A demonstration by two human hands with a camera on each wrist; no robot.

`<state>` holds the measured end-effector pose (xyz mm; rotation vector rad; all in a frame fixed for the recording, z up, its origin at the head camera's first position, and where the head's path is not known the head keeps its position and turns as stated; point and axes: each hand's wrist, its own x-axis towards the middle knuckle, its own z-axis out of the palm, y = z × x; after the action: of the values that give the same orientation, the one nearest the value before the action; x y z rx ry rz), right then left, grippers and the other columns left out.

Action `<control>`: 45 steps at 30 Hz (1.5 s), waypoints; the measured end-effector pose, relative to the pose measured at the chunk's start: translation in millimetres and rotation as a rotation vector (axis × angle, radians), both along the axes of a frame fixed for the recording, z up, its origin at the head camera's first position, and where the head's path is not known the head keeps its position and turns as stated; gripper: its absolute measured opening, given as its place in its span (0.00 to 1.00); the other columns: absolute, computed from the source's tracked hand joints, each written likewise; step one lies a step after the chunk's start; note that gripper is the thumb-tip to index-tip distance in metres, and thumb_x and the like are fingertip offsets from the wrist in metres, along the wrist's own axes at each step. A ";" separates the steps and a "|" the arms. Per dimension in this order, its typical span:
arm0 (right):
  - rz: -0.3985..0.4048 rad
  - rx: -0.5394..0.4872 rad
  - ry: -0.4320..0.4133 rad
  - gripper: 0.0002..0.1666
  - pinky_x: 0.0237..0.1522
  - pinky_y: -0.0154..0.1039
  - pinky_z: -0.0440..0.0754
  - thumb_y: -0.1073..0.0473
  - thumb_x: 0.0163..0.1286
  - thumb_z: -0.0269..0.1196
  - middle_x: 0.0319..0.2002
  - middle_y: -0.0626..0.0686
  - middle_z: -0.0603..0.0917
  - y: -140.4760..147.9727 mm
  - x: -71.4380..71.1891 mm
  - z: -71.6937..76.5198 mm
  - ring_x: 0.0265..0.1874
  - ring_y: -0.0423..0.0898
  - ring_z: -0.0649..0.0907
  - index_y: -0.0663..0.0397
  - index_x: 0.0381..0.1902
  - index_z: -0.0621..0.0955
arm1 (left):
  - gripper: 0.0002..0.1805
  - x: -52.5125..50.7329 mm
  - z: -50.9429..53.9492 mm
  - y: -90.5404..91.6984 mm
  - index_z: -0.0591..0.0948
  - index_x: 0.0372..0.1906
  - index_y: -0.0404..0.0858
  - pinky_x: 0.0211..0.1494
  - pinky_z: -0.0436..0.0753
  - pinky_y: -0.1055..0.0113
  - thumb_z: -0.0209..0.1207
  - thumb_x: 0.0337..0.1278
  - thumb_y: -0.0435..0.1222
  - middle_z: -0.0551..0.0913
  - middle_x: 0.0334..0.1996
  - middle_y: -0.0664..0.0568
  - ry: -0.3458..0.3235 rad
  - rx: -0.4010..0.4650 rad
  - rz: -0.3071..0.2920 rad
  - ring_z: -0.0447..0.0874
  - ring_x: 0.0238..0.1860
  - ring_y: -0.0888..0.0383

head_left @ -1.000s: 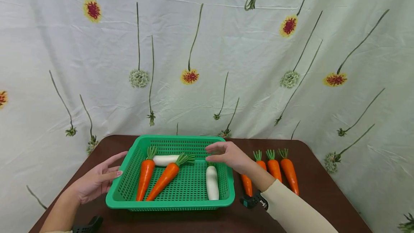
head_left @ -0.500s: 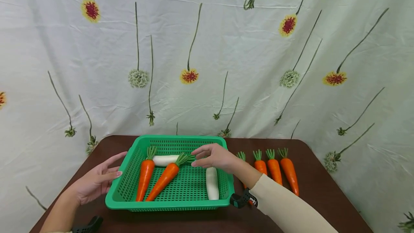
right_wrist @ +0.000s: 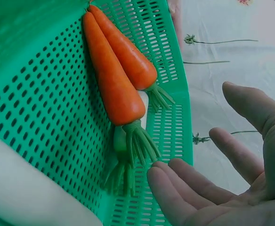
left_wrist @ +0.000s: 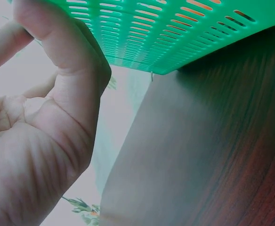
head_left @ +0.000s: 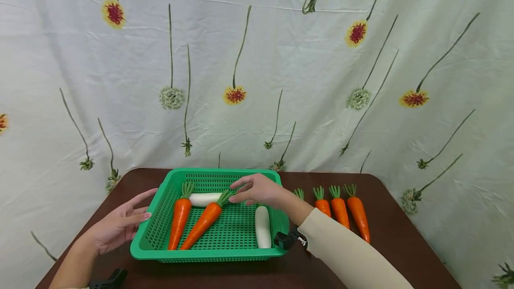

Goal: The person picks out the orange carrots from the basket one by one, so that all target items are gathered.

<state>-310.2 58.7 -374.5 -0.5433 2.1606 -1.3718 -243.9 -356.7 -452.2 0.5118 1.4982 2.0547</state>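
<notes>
Dark wooden table (head_left: 405, 253): lower frame.
Green plastic basket (head_left: 213, 254): lower centre; inside, two carrots (head_left: 205, 223) left, one white radish (head_left: 263, 226) right, another at the back left.
Left hand (head_left: 120, 224): fingers loosely spread, thumb at the basket's left rim.
Right hand (head_left: 257, 191): relaxed, grasping nothing, above the basket near carrot leaves (head_left: 226, 197).
Loose carrots (head_left: 358, 217): four, lower right.

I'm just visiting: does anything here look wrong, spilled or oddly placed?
Nothing looks spilled or damaged. Oddest is the backdrop cloth: its printed flowers hang heads down, as if upside down. In the green basket, one carrot lies aslant, its leafy top overlapping a white radish.
</notes>
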 end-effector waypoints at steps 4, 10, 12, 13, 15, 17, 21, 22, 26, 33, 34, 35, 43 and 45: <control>-0.005 0.001 -0.003 0.27 0.59 0.55 0.86 0.55 0.66 0.73 0.58 0.59 0.84 -7.5 -4.1 -3.1 0.57 0.59 0.85 0.53 0.62 0.83 | 0.37 -0.6 -0.4 0.2 0.43 0.83 0.59 0.61 0.83 0.44 0.37 0.82 0.27 0.79 0.66 0.57 0.002 -0.003 0.002 0.86 0.60 0.46; -0.025 0.054 0.020 0.28 0.57 0.58 0.86 0.55 0.63 0.75 0.53 0.57 0.86 -23.2 -8.3 -9.9 0.54 0.65 0.85 0.52 0.60 0.84 | 0.37 -1.4 -1.4 -0.6 0.44 0.82 0.60 0.61 0.83 0.43 0.37 0.82 0.27 0.79 0.66 0.56 0.006 -0.011 0.003 0.86 0.59 0.46; -0.031 0.080 0.029 0.27 0.55 0.57 0.87 0.54 0.63 0.76 0.57 0.58 0.84 -29.5 -8.3 -11.8 0.52 0.65 0.86 0.51 0.60 0.85 | 0.37 -1.5 -1.6 -0.9 0.43 0.83 0.59 0.61 0.83 0.43 0.37 0.82 0.27 0.79 0.66 0.56 0.008 -0.012 0.005 0.86 0.60 0.46; -0.030 0.094 0.031 0.27 0.55 0.57 0.88 0.54 0.63 0.76 0.60 0.59 0.83 -32.6 -8.0 -12.9 0.51 0.64 0.86 0.50 0.59 0.85 | 0.37 -1.5 -1.6 -1.0 0.43 0.83 0.59 0.61 0.83 0.43 0.37 0.82 0.27 0.79 0.66 0.56 0.009 -0.012 0.006 0.86 0.60 0.46; -0.029 0.110 0.024 0.26 0.55 0.57 0.88 0.54 0.63 0.76 0.65 0.60 0.79 -38.4 -7.2 -15.0 0.51 0.64 0.86 0.50 0.59 0.85 | 0.37 -1.4 -1.6 -1.0 0.43 0.83 0.59 0.61 0.83 0.43 0.38 0.82 0.27 0.79 0.66 0.57 0.012 -0.014 0.009 0.86 0.60 0.46; -0.025 0.125 0.003 0.25 0.54 0.58 0.87 0.55 0.63 0.75 0.68 0.60 0.76 -43.2 -6.2 -16.5 0.51 0.64 0.86 0.50 0.58 0.86 | 0.37 -1.3 -1.9 -0.7 0.44 0.82 0.60 0.61 0.82 0.43 0.38 0.82 0.27 0.79 0.66 0.57 0.015 -0.016 0.012 0.86 0.60 0.46; -0.002 0.148 -0.040 0.25 0.51 0.56 0.88 0.56 0.64 0.75 0.63 0.58 0.80 -49.5 -5.4 -19.2 0.49 0.63 0.86 0.49 0.59 0.85 | 0.37 -1.2 -3.1 0.1 0.45 0.82 0.60 0.61 0.83 0.43 0.38 0.82 0.27 0.79 0.66 0.58 0.018 -0.020 0.014 0.86 0.60 0.47; 0.001 0.152 -0.050 0.26 0.50 0.55 0.89 0.56 0.64 0.75 0.60 0.57 0.81 -50.8 -5.5 -19.7 0.48 0.62 0.86 0.48 0.60 0.85 | 0.37 -1.2 -3.3 0.3 0.45 0.82 0.60 0.61 0.83 0.43 0.38 0.82 0.27 0.79 0.66 0.58 0.017 -0.018 0.012 0.86 0.60 0.47; -0.003 0.153 -0.077 0.27 0.51 0.56 0.88 0.56 0.63 0.76 0.52 0.55 0.84 -54.6 -7.7 -22.9 0.46 0.62 0.86 0.47 0.61 0.84 | 0.37 -1.1 -3.5 0.9 0.43 0.83 0.60 0.61 0.83 0.43 0.37 0.82 0.27 0.79 0.66 0.59 0.009 -0.010 0.007 0.86 0.60 0.47; -0.003 0.187 -0.103 0.26 0.53 0.57 0.88 0.53 0.61 0.77 0.52 0.56 0.85 -60.0 -11.9 -27.8 0.47 0.62 0.88 0.45 0.58 0.86 | 0.38 -0.9 -3.7 0.2 0.43 0.82 0.61 0.61 0.83 0.43 0.38 0.82 0.27 0.79 0.66 0.59 0.007 -0.014 0.012 0.86 0.60 0.47; 0.001 0.194 -0.105 0.25 0.52 0.56 0.89 0.53 0.61 0.77 0.51 0.55 0.85 -60.8 -12.3 -27.9 0.46 0.61 0.88 0.45 0.57 0.86 | 0.38 -1.1 -3.7 0.0 0.43 0.82 0.61 0.61 0.83 0.44 0.38 0.82 0.27 0.79 0.66 0.59 0.008 -0.013 0.012 0.86 0.60 0.47; 0.005 0.200 -0.106 0.25 0.52 0.56 0.89 0.53 0.61 0.77 0.50 0.55 0.86 -61.7 -12.5 -28.1 0.46 0.61 0.88 0.45 0.57 0.86 | 0.38 -1.2 -3.7 -0.1 0.43 0.83 0.61 0.61 0.83 0.44 0.37 0.82 0.27 0.79 0.66 0.59 0.008 -0.012 0.010 0.86 0.60 0.47; 0.005 0.216 -0.130 0.29 0.50 0.55 0.90 0.56 0.61 0.77 0.46 0.57 0.86 -68.6 -14.6 -32.1 0.45 0.60 0.89 0.50 0.61 0.84 | 0.38 -2.6 -4.1 -0.8 0.43 0.82 0.61 0.62 0.82 0.44 0.36 0.82 0.26 0.79 0.67 0.58 0.005 0.021 -0.015 0.85 0.61 0.47; 0.006 0.210 -0.151 0.31 0.51 0.55 0.89 0.57 0.61 0.76 0.49 0.58 0.85 -69.8 -15.3 -33.9 0.45 0.61 0.89 0.51 0.62 0.82 | 0.38 -2.8 -4.3 -0.6 0.44 0.82 0.61 0.61 0.82 0.43 0.36 0.82 0.26 0.79 0.67 0.58 0.002 0.023 -0.015 0.85 0.61 0.46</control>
<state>-325.5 -11.2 -408.5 -0.3537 2.1442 -1.1275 -246.6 -357.3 -456.5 0.5325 1.4690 2.0620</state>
